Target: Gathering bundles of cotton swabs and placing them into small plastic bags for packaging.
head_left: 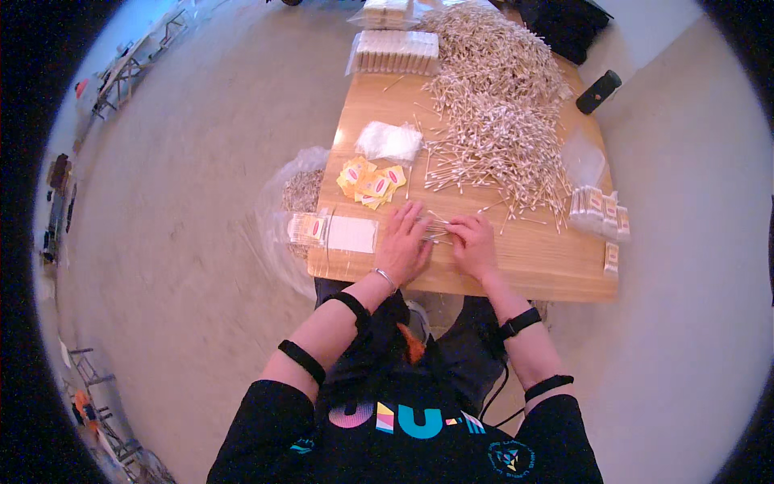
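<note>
A small bunch of loose cotton swabs [438, 228] lies on the table between my two hands. My left hand [403, 244] rests on the wood with its fingers stretched forward, its thumb side beside the swabs. From the other side my right hand [472, 244] pinches the swab ends between thumb and fingers. Just left of my left hand is a white rectangular sheet [352, 235]. Next to it, at the table's left edge, lies a clear packet of swabs [308, 229] with a yellow label. Yellow printed cards [372, 184] sit loosely piled beyond my left hand.
A large heap of cotton swabs [504, 97] covers the far right of the wooden table [548, 270]. Clear bags [390, 141] lie beyond the cards. Filled packets [598, 211] and a black cylinder [598, 92] stand at right. Wrapped bundles [397, 52] sit at the far left.
</note>
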Tool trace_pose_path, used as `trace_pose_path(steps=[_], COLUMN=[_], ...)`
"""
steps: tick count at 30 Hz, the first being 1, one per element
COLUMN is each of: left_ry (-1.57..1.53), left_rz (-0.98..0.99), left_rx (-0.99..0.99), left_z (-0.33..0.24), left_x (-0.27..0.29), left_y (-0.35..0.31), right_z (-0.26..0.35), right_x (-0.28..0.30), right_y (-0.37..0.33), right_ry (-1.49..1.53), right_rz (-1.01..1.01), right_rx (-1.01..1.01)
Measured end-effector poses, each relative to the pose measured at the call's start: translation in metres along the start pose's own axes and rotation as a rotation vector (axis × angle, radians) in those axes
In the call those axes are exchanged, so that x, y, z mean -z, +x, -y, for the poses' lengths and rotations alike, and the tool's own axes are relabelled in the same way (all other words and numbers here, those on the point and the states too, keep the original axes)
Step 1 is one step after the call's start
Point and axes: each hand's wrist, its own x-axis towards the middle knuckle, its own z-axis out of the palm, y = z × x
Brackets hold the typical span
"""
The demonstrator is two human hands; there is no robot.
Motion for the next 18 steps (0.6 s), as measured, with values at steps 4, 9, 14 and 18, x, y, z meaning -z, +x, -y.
trace_pose_path(steps=[4,9,14,18], left_ry=[-0.045,-0.124,-0.138,-0.053], left_rz=[0.074,0.068,0.062,0.054], left_rx=[-0.019,-0.029,0.004,-0.037], left_z=[0.005,0.008,0.007,0.004], left_x=[-0.008,-0.010,-0.009,-0.009], left_y=[-0.001,0.001,-0.001,0.001], right_z=[-0.009,-0.021,-0.025,-0.020], right_x=[0.001,-0.006,0.001,0.011], right_y=[0.027,0.068,0.057,0.029], right_ry=[-0.002,-0.213,-0.306,-0.252], right_rz=[-0.030,0.027,0.127,0.107], right_rx=[0.016,0.081,-0.080,-0.134])
